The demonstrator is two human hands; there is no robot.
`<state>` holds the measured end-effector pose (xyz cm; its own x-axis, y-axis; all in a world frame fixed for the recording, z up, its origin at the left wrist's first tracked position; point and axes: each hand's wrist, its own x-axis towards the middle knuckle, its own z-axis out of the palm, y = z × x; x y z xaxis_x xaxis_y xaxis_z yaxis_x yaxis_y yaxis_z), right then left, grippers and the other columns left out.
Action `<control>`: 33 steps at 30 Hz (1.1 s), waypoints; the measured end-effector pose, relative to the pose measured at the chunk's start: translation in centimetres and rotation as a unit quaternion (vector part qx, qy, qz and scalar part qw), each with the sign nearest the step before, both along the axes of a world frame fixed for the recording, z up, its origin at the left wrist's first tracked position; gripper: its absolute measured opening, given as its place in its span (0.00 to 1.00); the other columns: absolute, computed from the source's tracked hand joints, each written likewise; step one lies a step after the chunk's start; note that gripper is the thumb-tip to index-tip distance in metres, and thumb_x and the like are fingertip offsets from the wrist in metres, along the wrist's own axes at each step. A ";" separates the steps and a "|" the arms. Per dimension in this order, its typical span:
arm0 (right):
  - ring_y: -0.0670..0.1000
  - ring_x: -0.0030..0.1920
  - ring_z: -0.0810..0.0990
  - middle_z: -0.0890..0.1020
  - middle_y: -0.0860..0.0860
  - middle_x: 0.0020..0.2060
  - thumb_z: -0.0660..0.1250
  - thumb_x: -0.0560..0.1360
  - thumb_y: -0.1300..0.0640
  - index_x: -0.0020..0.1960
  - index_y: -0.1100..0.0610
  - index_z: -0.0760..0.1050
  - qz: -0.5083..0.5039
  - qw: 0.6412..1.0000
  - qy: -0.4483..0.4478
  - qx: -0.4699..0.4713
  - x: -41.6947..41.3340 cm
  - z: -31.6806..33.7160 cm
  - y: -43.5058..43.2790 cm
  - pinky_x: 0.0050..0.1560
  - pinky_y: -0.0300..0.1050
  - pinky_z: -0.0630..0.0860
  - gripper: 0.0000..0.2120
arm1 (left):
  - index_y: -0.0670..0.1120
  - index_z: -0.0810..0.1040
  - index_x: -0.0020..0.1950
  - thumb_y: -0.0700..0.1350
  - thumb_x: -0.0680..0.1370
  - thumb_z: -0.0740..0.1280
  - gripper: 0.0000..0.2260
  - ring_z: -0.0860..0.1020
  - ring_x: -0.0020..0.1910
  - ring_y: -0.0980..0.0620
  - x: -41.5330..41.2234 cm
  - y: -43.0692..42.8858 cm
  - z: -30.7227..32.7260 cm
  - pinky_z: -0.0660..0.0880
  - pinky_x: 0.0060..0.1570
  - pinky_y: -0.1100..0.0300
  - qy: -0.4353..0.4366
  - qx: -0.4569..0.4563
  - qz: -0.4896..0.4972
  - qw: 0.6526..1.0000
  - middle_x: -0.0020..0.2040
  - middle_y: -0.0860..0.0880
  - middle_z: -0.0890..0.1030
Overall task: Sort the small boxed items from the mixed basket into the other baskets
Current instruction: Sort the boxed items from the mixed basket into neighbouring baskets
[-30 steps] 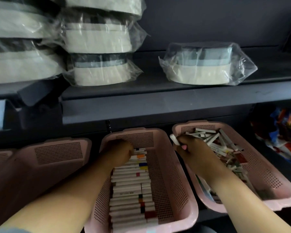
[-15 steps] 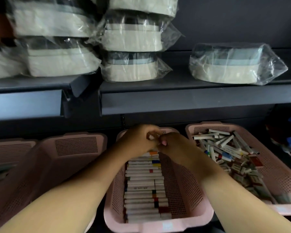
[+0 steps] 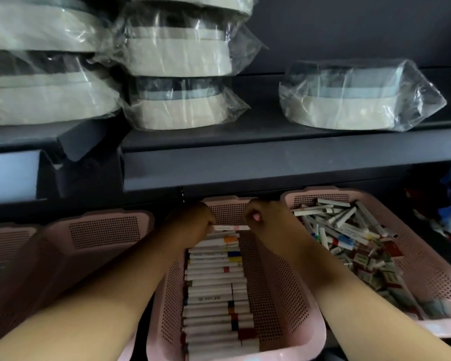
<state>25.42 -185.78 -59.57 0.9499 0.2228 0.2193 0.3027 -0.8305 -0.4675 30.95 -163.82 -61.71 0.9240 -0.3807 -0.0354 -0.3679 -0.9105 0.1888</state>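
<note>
Left hand [image 3: 193,221]: fingers curl round the left end of a slim box [image 3: 231,227]. Right hand [image 3: 264,217]: pinches the right end of it. Each hand grips one end.

Slim box: white with a pink band, spanning the gap between the hands. Its long axis runs hand to hand.

Just below and nearer the wrists is a row of boxes [image 3: 214,295], packed side by side in the middle basket [image 3: 284,282], each lying on the same crosswise axis.

Judgement: the step in hand is seating the box at the far end of the row. The move is downward, the axes match, so no turn is needed. Both hands are equally near.

Right of the right hand is the mixed basket [image 3: 427,269], with boxes lying at all angles. Left of the left forearm is another pink basket [image 3: 102,230]. Above the hands, a shelf [image 3: 245,165] holds plastic-wrapped packs [image 3: 349,100].
</note>
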 end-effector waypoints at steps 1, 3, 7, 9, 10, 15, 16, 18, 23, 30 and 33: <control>0.44 0.44 0.81 0.83 0.45 0.45 0.65 0.79 0.55 0.48 0.48 0.79 0.006 1.000 0.010 0.019 0.0 -0.4 -0.4 0.52 0.48 0.81 0.05 | 0.54 0.85 0.47 0.48 0.82 0.68 0.07 0.80 0.43 0.58 0.3 0.0 -0.3 0.78 0.48 0.61 -0.006 0.011 0.017 1.000 0.47 0.55 0.83; 0.43 0.44 0.81 0.83 0.44 0.45 0.65 0.79 0.55 0.46 0.45 0.79 0.013 0.997 0.032 0.073 -0.1 -1.0 -1.0 0.51 0.47 0.80 0.07 | 0.52 0.84 0.47 0.46 0.83 0.65 0.08 0.80 0.43 0.56 1.0 0.2 -1.4 0.78 0.46 0.62 -0.015 0.030 0.040 0.999 0.46 0.53 0.82; 0.45 0.41 0.81 0.83 0.45 0.40 0.63 0.80 0.57 0.45 0.46 0.81 -0.031 0.963 0.087 0.254 -0.7 -1.5 -1.5 0.44 0.41 0.76 0.11 | 0.49 0.83 0.51 0.42 0.83 0.60 0.11 0.77 0.42 0.58 1.3 0.2 -2.9 0.69 0.38 0.67 -0.010 0.026 0.049 0.998 0.49 0.52 0.81; 0.48 0.38 0.80 0.83 0.50 0.37 0.61 0.82 0.57 0.47 0.51 0.81 -0.048 0.933 0.117 0.337 -0.8 -1.5 -1.4 0.41 0.43 0.76 0.11 | 0.51 0.84 0.52 0.44 0.83 0.62 0.11 0.76 0.44 0.59 0.8 -0.6 -2.4 0.70 0.42 0.66 0.007 -0.014 0.046 0.999 0.52 0.55 0.82; 0.50 0.38 0.80 0.82 0.54 0.37 0.60 0.82 0.58 0.47 0.54 0.81 -0.049 0.917 0.134 0.372 -0.9 -1.3 -1.4 0.41 0.44 0.76 0.12 | 0.53 0.85 0.54 0.44 0.83 0.63 0.11 0.77 0.46 0.59 0.4 -1.2 -1.9 0.70 0.43 0.67 0.014 -0.036 0.029 0.999 0.53 0.57 0.82; 0.55 0.39 0.84 0.83 0.61 0.38 0.60 0.82 0.61 0.49 0.61 0.78 -0.061 0.872 0.171 0.454 -0.3 -0.9 -0.4 0.41 0.47 0.82 0.09 | 0.56 0.87 0.58 0.44 0.81 0.70 0.10 0.82 0.47 0.60 -1.2 -4.0 -0.2 0.77 0.48 0.63 0.090 -0.234 -0.037 0.967 0.52 0.57 0.86; 0.55 0.38 0.84 0.83 0.61 0.37 0.61 0.82 0.62 0.49 0.62 0.77 -0.059 0.856 0.176 0.482 -0.2 -0.9 -0.1 0.41 0.48 0.83 0.08 | 0.56 0.88 0.54 0.45 0.81 0.71 0.08 0.82 0.43 0.56 -1.5 -4.3 0.0 0.79 0.46 0.56 0.095 -0.247 -0.048 0.963 0.47 0.54 0.86; 0.54 0.37 0.85 0.83 0.59 0.36 0.61 0.81 0.65 0.48 0.62 0.76 -0.057 0.855 0.168 0.487 0.2 -1.0 0.0 0.39 0.46 0.83 0.06 | 0.57 0.88 0.51 0.48 0.81 0.72 0.06 0.82 0.42 0.51 -1.9 -4.3 0.1 0.80 0.46 0.50 0.046 -0.253 -0.057 0.965 0.43 0.52 0.85; 0.58 0.37 0.85 0.84 0.62 0.37 0.61 0.82 0.64 0.49 0.63 0.76 -0.046 0.839 0.165 0.516 -0.1 -1.0 0.2 0.37 0.45 0.81 0.06 | 0.55 0.87 0.52 0.52 0.79 0.73 0.04 0.78 0.44 0.59 -2.6 -3.7 0.0 0.78 0.47 0.55 -0.043 -0.210 -0.079 0.974 0.45 0.56 0.80; 0.56 0.37 0.85 0.84 0.60 0.37 0.64 0.81 0.63 0.49 0.62 0.78 -0.069 0.899 0.118 0.416 -0.2 -1.0 -0.4 0.37 0.44 0.82 0.05 | 0.55 0.86 0.49 0.52 0.82 0.70 0.05 0.73 0.36 0.65 -3.3 -3.4 0.8 0.65 0.35 0.72 -0.090 -0.131 -0.032 0.987 0.41 0.61 0.72; 0.52 0.35 0.85 0.84 0.56 0.35 0.67 0.80 0.60 0.45 0.58 0.78 -0.052 0.939 0.103 0.325 -0.3 -1.0 0.2 0.40 0.48 0.84 0.06 | 0.49 0.85 0.42 0.47 0.82 0.70 0.10 0.79 0.37 0.66 -3.0 -3.8 0.9 0.73 0.37 0.69 -0.024 -0.171 -0.016 0.985 0.38 0.57 0.81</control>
<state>25.17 -185.62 -60.55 0.9963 0.0095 0.0853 0.0828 -0.3702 -0.9253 27.90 -167.61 -60.85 0.9091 -0.3911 0.1437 -0.4110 -0.7851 0.4633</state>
